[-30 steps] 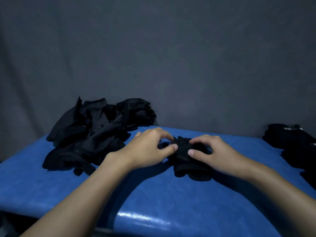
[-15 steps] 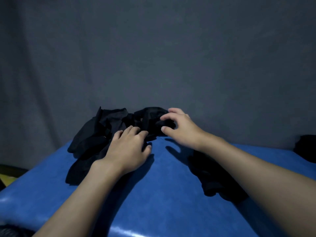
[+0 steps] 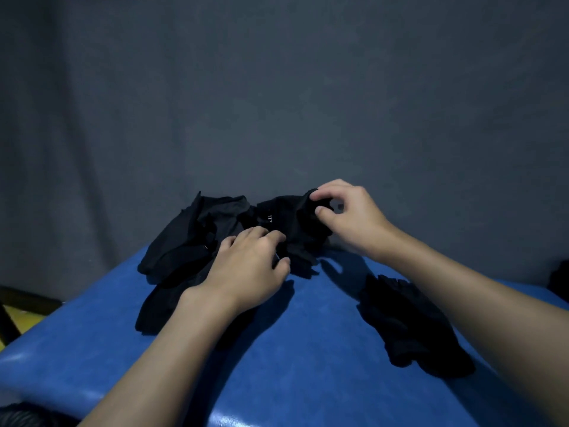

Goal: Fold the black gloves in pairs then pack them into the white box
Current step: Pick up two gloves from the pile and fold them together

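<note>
Both hands have left the folded pair [image 3: 409, 328] and gone for more! That pair lies on the blue bench [image 3: 292, 365] toward its right edge. It looks folded to me, but it's not yet packed. Left hand [image 3: 246, 272] sits on the pile [image 3: 184, 241] at the far left corner, fingers [image 3: 261, 237] bent into the cloth; gripping or only pressing, I can't tell. Right hand [image 3: 348, 217], farthest out, pinches a fresh glove [image 3: 286, 211] atop that pile. White box isn't in sight, and there's plenty left to fold.
</note>
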A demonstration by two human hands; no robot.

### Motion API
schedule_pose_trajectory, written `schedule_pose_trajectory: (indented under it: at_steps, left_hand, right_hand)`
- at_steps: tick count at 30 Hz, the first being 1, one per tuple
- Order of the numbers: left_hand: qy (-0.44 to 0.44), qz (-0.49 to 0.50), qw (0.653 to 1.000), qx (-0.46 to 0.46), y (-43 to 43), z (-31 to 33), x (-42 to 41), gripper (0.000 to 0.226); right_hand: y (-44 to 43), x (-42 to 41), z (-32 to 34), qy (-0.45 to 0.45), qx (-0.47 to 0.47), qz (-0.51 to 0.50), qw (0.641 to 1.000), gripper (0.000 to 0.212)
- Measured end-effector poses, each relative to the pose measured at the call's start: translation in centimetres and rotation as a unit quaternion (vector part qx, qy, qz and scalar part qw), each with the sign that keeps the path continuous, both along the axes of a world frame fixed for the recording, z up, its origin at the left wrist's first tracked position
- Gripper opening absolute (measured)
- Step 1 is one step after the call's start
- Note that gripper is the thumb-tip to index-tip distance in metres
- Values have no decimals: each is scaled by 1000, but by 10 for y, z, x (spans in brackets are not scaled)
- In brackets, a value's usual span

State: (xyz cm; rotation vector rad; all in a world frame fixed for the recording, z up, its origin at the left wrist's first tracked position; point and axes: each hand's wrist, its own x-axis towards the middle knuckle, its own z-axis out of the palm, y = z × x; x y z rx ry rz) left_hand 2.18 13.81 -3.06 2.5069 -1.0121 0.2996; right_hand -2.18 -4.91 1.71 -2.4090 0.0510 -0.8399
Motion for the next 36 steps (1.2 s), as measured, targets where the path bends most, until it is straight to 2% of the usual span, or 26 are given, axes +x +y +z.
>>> schedule_pose_trajectory:
  at_steps: [4,8,12,14,18,21,24,27,31,36]
  left_hand:
    - [-18,-2,997,-79,1,11,-5,46]
    - [39,-72,985,-152,-4,20,-17,60]
    - [87,-126,980,-127,-12,23,-34,86]
    - [87,-149,976,-135,-18,21,-39,87]
    - [46,-174,958,-221,-33,15,-49,62]
    - [-8,-178,948,-264,-41,14,-56,38]
    - [-23,-188,940,-285,-46,13,-59,21]
    - [-25,-204,929,-308,-52,13,-61,12]
    - [19,-201,913,-355,-57,18,-69,6]
    - [108,-183,884,-416,-67,24,-76,17]
  right_hand:
    - [-4,-21,17,-43,61,-6,997,16]
    - [-6,-46,27,-53,126,-11,991,14]
    - [-10,-68,29,-42,176,-25,983,16]
    - [-12,-79,29,-41,214,-24,976,17]
    - [-13,-99,24,-39,262,-19,964,20]
    - [-16,-112,18,-41,338,0,940,33]
    - [-20,-122,11,-46,408,29,911,46]
    - [-28,-133,2,-42,380,34,923,45]
    - [-38,-146,-6,-34,341,48,938,37]
    - [-48,-145,-10,-72,246,0,967,5]
